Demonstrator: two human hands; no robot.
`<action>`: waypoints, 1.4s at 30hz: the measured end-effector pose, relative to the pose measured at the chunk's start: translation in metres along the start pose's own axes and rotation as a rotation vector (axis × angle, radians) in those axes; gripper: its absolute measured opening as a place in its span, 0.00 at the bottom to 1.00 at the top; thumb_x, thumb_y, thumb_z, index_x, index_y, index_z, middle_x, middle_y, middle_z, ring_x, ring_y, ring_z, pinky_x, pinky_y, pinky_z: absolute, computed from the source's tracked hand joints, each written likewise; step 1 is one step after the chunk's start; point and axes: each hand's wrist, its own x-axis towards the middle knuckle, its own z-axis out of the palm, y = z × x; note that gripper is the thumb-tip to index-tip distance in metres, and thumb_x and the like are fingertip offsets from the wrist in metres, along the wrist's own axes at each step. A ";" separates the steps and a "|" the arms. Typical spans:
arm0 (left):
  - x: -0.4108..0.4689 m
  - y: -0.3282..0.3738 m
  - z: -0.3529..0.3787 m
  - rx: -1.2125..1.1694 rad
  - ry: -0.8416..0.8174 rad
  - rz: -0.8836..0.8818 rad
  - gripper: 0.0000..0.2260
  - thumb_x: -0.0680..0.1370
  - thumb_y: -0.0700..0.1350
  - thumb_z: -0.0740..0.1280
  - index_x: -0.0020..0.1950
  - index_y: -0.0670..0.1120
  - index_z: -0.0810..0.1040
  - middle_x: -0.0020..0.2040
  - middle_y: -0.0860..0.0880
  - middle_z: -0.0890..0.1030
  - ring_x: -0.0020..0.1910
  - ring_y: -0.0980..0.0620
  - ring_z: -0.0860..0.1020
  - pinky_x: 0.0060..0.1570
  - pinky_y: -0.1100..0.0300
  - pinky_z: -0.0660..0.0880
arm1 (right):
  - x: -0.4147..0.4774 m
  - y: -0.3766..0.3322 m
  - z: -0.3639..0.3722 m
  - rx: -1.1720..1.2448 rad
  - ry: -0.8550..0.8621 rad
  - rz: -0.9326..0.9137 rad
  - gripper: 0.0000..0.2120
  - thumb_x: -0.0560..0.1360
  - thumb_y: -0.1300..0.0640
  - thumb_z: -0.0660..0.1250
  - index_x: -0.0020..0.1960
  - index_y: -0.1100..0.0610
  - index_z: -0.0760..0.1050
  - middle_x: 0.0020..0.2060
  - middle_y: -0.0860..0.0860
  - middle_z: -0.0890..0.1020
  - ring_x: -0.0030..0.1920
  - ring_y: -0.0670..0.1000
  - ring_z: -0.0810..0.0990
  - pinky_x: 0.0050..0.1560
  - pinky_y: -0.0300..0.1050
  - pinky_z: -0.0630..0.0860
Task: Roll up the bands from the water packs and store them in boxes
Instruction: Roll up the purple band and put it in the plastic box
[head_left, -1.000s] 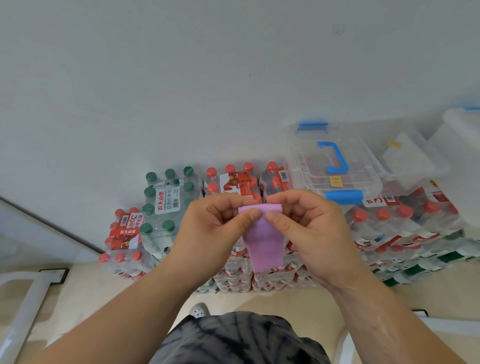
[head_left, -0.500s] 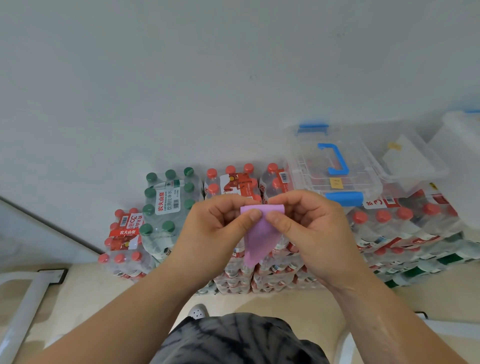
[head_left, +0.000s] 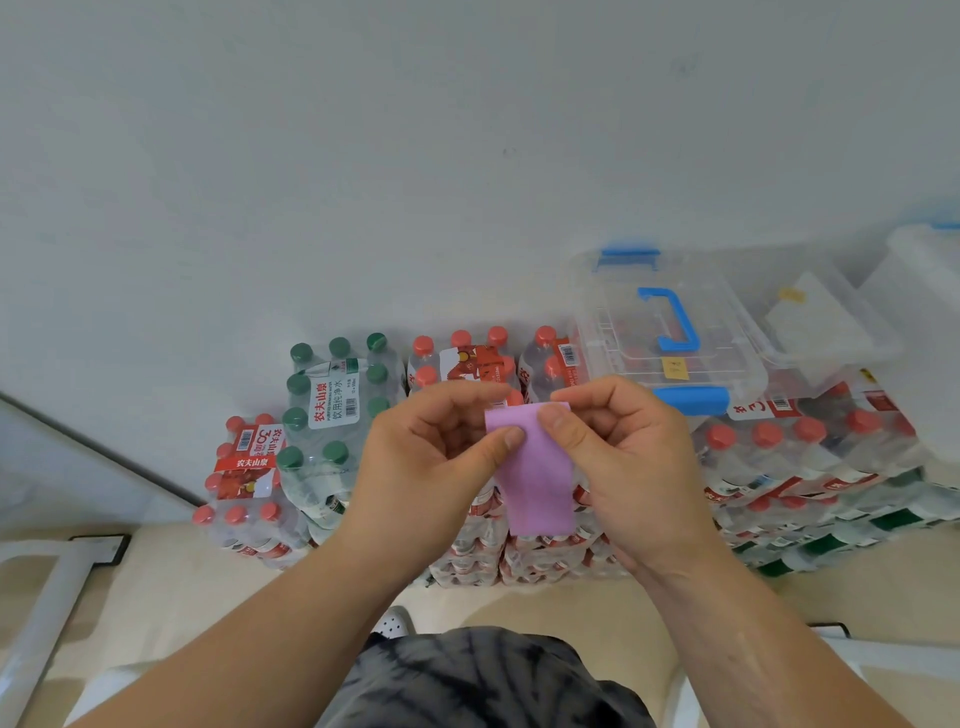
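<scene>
Left hand (head_left: 426, 457) and right hand (head_left: 618, 457) both pinch the top edge of the purple band (head_left: 535, 478), thumbs in front; the fingers behind it are hidden. The band hangs flat above the near water packs (head_left: 322, 415). Clear box (head_left: 670, 332), lid closed, sits far right; contents hard to make out.

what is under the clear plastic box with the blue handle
The clear plastic box with the blue handle rests on shrink-wrapped packs of red-capped water bottles. Those directly beneath are mostly covered by it.
</scene>
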 end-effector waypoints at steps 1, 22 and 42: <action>0.000 0.000 0.000 0.025 -0.012 0.005 0.12 0.73 0.34 0.74 0.50 0.49 0.84 0.43 0.47 0.86 0.44 0.46 0.84 0.45 0.58 0.82 | 0.000 0.000 0.000 0.005 -0.003 0.008 0.10 0.66 0.46 0.72 0.44 0.50 0.81 0.36 0.49 0.86 0.37 0.46 0.83 0.38 0.42 0.80; 0.001 0.002 -0.007 0.051 -0.094 -0.027 0.06 0.78 0.39 0.69 0.46 0.47 0.86 0.39 0.47 0.86 0.37 0.54 0.82 0.38 0.63 0.78 | -0.008 -0.002 -0.003 0.016 -0.139 -0.026 0.10 0.69 0.54 0.73 0.50 0.50 0.82 0.42 0.53 0.86 0.40 0.47 0.83 0.40 0.39 0.80; -0.014 -0.005 -0.006 -0.077 -0.024 -0.146 0.04 0.75 0.41 0.73 0.49 0.44 0.84 0.40 0.35 0.85 0.43 0.34 0.84 0.47 0.43 0.82 | -0.012 0.004 0.005 -0.006 -0.030 -0.063 0.14 0.74 0.65 0.73 0.54 0.49 0.81 0.41 0.57 0.85 0.42 0.54 0.85 0.44 0.42 0.82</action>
